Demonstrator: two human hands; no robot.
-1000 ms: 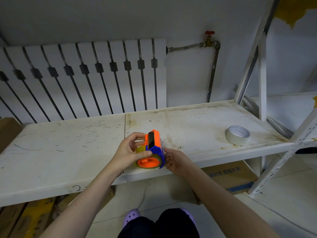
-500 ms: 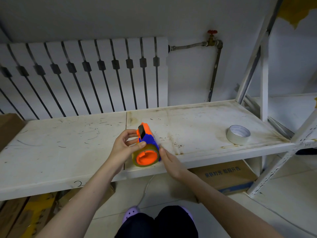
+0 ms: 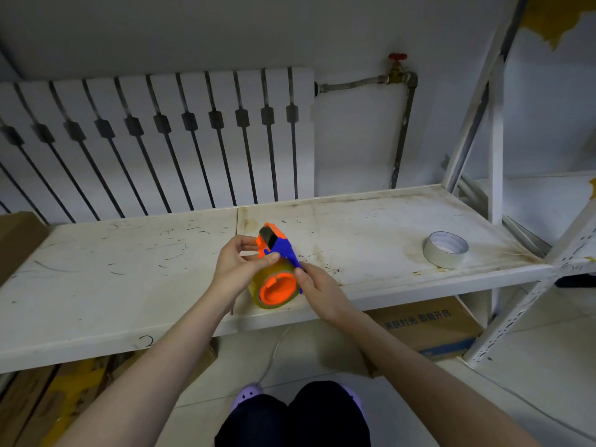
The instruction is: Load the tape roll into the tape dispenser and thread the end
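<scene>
An orange and blue tape dispenser (image 3: pixel 278 250) is held just above the front of the white shelf (image 3: pixel 96 285). A yellowish clear tape roll (image 3: pixel 263 293) sits on its orange hub. My left hand (image 3: pixel 238 266) grips the dispenser's upper part, thumb on the blue piece near the cutter. My right hand (image 3: pixel 317 287) pinches the right rim of the roll and the blue frame beside it. Whether a loose tape end is pulled out cannot be told.
A second, whitish tape roll (image 3: pixel 446 249) lies flat at the shelf's right end. A radiator (image 3: pixel 161 140) and pipe with red valve (image 3: pixel 397 64) stand behind. Cardboard boxes (image 3: pixel 429 324) sit under the shelf. A rack upright (image 3: pixel 496 130) rises at right.
The dispenser has been tilted so the cutter end points up and away and the hub faces me. My right hand moved from under the roll to its right rim.
</scene>
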